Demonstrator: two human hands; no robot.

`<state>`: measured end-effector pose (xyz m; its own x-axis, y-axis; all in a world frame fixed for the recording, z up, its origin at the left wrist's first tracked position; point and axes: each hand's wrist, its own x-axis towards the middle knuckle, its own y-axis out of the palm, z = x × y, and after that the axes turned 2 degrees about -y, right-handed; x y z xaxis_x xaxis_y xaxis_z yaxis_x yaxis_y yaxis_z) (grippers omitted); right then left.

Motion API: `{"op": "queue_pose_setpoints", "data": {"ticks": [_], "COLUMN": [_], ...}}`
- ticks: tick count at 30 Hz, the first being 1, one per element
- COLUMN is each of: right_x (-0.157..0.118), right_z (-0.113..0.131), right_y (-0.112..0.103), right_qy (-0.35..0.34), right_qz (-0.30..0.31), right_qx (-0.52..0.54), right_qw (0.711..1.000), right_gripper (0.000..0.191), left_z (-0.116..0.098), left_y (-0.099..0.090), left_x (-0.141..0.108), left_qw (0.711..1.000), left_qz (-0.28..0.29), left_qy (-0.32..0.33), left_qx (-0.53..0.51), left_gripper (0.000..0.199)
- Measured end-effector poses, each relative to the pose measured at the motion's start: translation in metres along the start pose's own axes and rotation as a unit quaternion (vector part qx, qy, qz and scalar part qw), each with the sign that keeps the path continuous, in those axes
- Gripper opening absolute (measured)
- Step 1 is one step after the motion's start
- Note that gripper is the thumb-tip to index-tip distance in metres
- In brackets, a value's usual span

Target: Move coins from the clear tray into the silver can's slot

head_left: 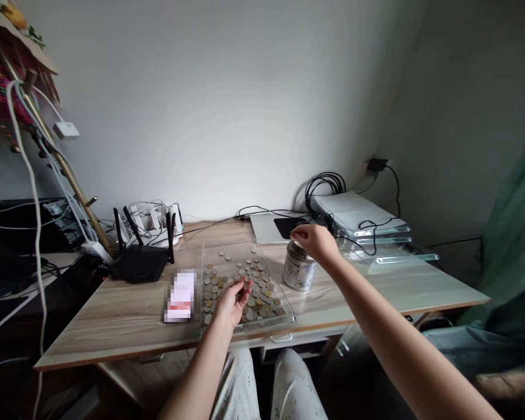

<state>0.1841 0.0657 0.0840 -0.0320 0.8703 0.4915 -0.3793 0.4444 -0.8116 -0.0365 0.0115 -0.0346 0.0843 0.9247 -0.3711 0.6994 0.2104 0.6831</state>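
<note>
Many coins point(260, 301) lie spread in a shallow clear tray point(227, 328) at the desk's front. Over the middle of the tray is my left hand point(233, 303), palm turned up and fingers curled in; whatever it holds is too small to make out. To the right of the tray stands a round container point(299, 269) with a printed label. My right hand point(315, 240) is directly above its top, fingertips pinched together and pointing left. Anything between those fingertips is hidden, and the hand covers part of the container's top.
A phone point(181, 294) lies left of the tray, with a black router point(142, 262) behind it. A silver flat panel point(265, 227) sits behind the container. Stacked clear trays with papers point(359, 213) and a coiled black cable point(326, 185) occupy the back right.
</note>
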Motion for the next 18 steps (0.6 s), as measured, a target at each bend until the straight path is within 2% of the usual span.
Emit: {"op": "queue_pose_setpoints", "data": {"ticks": [2,5,7,10,11,12,14,16,18], "right_x": [0.007,0.011,0.009,-0.006,-0.014,-0.023,-0.042,-0.057,-0.066], "right_z": [-0.019,-0.030,-0.025,0.002,0.014,0.027,0.052,0.072,0.084], "right_y": [-0.007,-0.008,-0.007,0.000,0.005,0.012,0.031,0.054,0.073], "right_qy": [0.053,0.076,0.071,0.017,-0.014,-0.047,-0.106,-0.135,-0.146], "right_qz": [0.014,0.063,0.057,-0.030,-0.041,-0.028,0.069,0.151,0.174], "right_qx": [-0.063,-0.115,-0.128,-0.101,-0.073,-0.038,0.044,0.107,0.148], "right_qw": [0.996,0.989,0.988,0.994,0.996,0.998,0.991,0.974,0.963], "right_gripper": [0.020,0.016,0.016,0.021,0.023,0.024,0.025,0.027,0.026], "left_z": [0.000,0.002,0.003,0.005,0.005,0.006,0.006,0.007,0.007], "left_y": [0.000,-0.001,-0.003,-0.004,-0.004,-0.004,-0.004,-0.003,-0.002], "left_x": [0.001,0.003,0.004,0.005,0.005,0.005,0.005,0.004,0.004], "left_qw": [1.000,0.999,0.998,0.997,0.996,0.995,0.992,0.991,0.991], "left_qz": [-0.010,-0.018,-0.006,0.030,0.041,0.047,0.053,0.049,0.042], "left_qy": [0.010,0.020,0.030,0.042,0.042,0.042,0.046,0.050,0.046], "left_qx": [0.017,0.042,0.051,0.059,0.068,0.080,0.102,0.115,0.119], "left_gripper": [0.013,0.016,0.020,0.026,0.028,0.030,0.031,0.031,0.030]}}
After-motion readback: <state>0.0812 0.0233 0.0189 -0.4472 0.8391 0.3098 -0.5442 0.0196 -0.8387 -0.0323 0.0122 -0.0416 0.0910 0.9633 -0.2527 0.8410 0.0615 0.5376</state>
